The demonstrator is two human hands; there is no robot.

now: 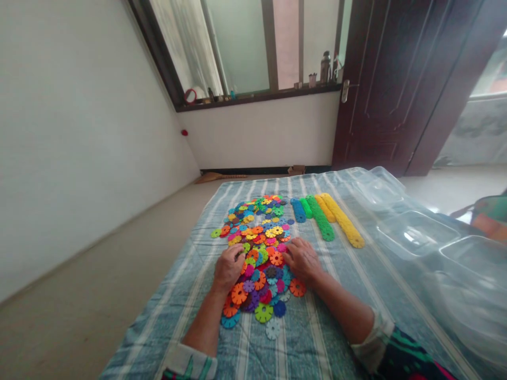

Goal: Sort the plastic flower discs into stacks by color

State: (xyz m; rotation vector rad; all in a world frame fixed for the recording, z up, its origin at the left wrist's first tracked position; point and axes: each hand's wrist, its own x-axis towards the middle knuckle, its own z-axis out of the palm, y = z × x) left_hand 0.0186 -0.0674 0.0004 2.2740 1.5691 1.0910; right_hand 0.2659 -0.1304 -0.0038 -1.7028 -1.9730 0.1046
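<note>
Your left grip (228, 268) is curled down on the discs (257, 232), pressed together, though you can't tell whether it pinches any. Your right grip (301, 259) lies spread on the pile's right edge. At one o'clock are the disc rows (320, 216) on the striped cloth (166, 322), with a clear tray (415, 232) at two.

Left sleeve (192, 361): white with green stripes
Right sleeve (404, 353): dark with green lines, some pink, white end
Left hand (228, 268): bare
Right hand (301, 259): bare
</note>
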